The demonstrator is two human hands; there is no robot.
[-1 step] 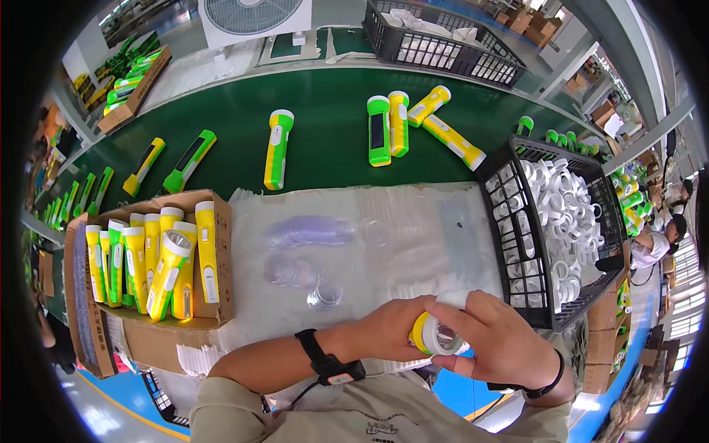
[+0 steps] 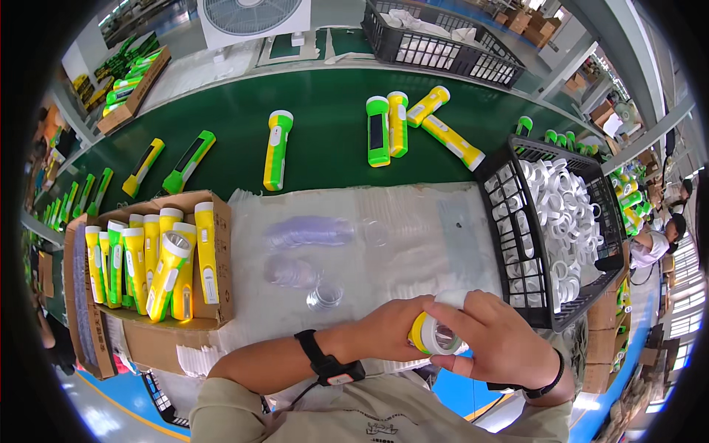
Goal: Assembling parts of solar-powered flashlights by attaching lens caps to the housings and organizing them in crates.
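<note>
Close to my body, my left hand (image 2: 399, 327) is closed around a yellow flashlight (image 2: 418, 334), its head turned toward my right. My right hand (image 2: 498, 340) curls over that head, fingers and thumb gripping its white ring (image 2: 445, 340). A shiny, clear front shows inside the ring. Something white (image 2: 452, 298) covers a fingertip or sits beside it; I cannot tell which. Most of the flashlight's body is hidden by my hands. On the white table covering (image 2: 413, 251) lie clear round lenses (image 2: 325, 297) and a fanned row of purplish lenses (image 2: 310, 232).
At left, a cardboard box (image 2: 225, 258) holds several upright yellow and green flashlights. A black crate (image 2: 509, 244) of white rings stands at right. Beyond, more flashlights (image 2: 278, 151) lie on a green belt (image 2: 325, 111). A fan (image 2: 255, 18) and another black crate (image 2: 443, 53) are behind it.
</note>
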